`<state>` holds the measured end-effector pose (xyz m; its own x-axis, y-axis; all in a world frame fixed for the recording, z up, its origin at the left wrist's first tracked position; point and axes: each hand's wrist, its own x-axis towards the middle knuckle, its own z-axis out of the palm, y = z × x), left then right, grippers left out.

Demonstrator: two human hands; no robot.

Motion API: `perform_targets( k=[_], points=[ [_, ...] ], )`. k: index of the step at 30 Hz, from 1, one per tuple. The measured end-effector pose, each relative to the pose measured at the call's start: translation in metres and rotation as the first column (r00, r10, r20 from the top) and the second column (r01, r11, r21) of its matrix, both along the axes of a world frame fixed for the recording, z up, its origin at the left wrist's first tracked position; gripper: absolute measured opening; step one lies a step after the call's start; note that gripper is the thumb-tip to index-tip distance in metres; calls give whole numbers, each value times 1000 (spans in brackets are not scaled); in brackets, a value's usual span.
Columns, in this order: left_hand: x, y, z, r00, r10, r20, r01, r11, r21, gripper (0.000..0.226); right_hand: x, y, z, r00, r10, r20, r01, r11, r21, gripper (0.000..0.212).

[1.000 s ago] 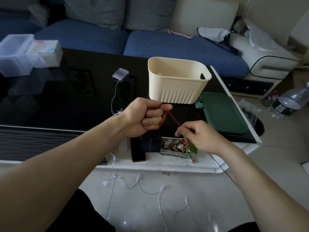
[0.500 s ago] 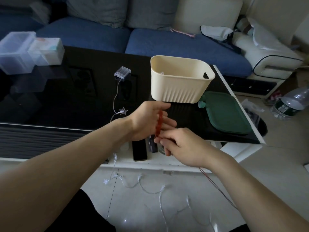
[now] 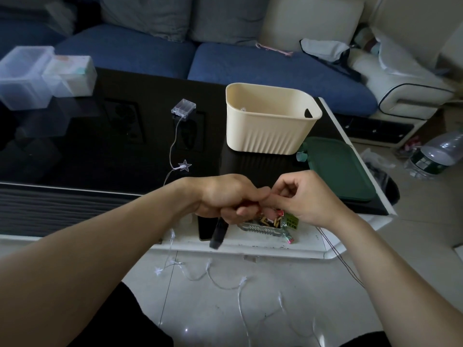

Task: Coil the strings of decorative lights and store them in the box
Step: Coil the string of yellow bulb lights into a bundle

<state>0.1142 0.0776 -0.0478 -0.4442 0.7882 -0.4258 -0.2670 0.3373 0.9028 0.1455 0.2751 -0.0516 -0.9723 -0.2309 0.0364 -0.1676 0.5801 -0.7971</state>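
Hands meet over the near edge of a dark glass surface, working a red string of lights.

Sofa with blue cushions runs behind the black surface, where a cream ribbed box stands open beside a green lid. Clear tubs sit at the far left corner. A white string of lights runs from a clear battery case past a star bulb, over the edge and in loose loops across the floor. The left hand is clenched around a small red coil, a black piece hanging below the fist. The right hand pinches at that coil, fingertips touching the left hand; a thin dark wire trails down beneath its wrist. A snack packet lies under both hands, its print too small to read.
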Motion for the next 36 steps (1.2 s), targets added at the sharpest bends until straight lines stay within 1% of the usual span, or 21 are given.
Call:
perform_targets(
  k=[4, 5, 7, 10, 14, 16, 18, 21, 23, 24, 26, 28, 31, 32, 34, 36],
  points=[
    [-5, -7, 3, 1000, 8, 22, -8, 1000, -8, 43, -5, 11, -7, 999, 10, 41, -10, 1000, -2, 37],
    [-6, -8, 4, 998, 30, 47, -31, 999, 17, 40, -5, 14, -8, 999, 5, 43, -5, 1000, 12, 36],
    [-7, -9, 6, 983, 134, 125, -146, 984, 99, 36, -6, 19, -9, 997, -5, 78, 4, 1000, 14, 33],
    [-10, -9, 7, 919, 320, 230, -369, 904, 214, 36, -7, 23, -11, 987, -22, 162, 19, 1000, 17, 36],
    [-12, -6, 5, 810, 492, 319, -580, 750, 317, 34, -7, 22, -15, 976, -43, 213, 21, 994, 103, 38],
    [-13, -5, 4, 756, 540, 369, -649, 687, 327, 35, -5, 15, -17, 978, -13, 206, -17, 990, 143, 39],
    [-12, -4, 6, 719, 554, 420, -689, 645, 331, 37, -1, 4, -16, 981, 25, 192, -63, 979, 193, 37],
    [-11, -3, 10, 708, 531, 465, -697, 628, 345, 42, 5, -16, -14, 977, 98, 190, -145, 956, 255, 31],
    [-9, -2, 11, 702, 506, 501, -695, 640, 327, 50, 11, -30, -10, 974, 148, 171, -192, 942, 276, 28],
    [-7, -2, 11, 708, 492, 507, -683, 660, 313, 55, 13, -36, -9, 972, 168, 162, -208, 939, 273, 28],
    [-4, -2, 11, 745, 465, 478, -627, 732, 267, 62, 18, -44, -6, 969, 198, 150, -231, 940, 250, 29],
    [-2, -1, 9, 803, 445, 396, -546, 817, 188, 59, 19, -46, -3, 968, 204, 143, -232, 948, 216, 25],
    [0, -2, 3, 899, 360, 248, -387, 919, 72, 54, 19, -43, 1, 981, 174, 87, -188, 963, 193, 16],
    [1, -1, 2, 922, 309, 233, -330, 942, 58, 52, 19, -41, 2, 986, 155, 57, -163, 970, 181, 14],
    [3, -2, 2, 941, 224, 252, -243, 969, 44, 51, 19, -39, 3, 995, 104, 0, -103, 984, 148, 13],
    [4, -2, 3, 956, 140, 259, -152, 988, 29, 55, 18, -36, 4, 998, 59, -16, -56, 990, 132, 19]
  ],
)
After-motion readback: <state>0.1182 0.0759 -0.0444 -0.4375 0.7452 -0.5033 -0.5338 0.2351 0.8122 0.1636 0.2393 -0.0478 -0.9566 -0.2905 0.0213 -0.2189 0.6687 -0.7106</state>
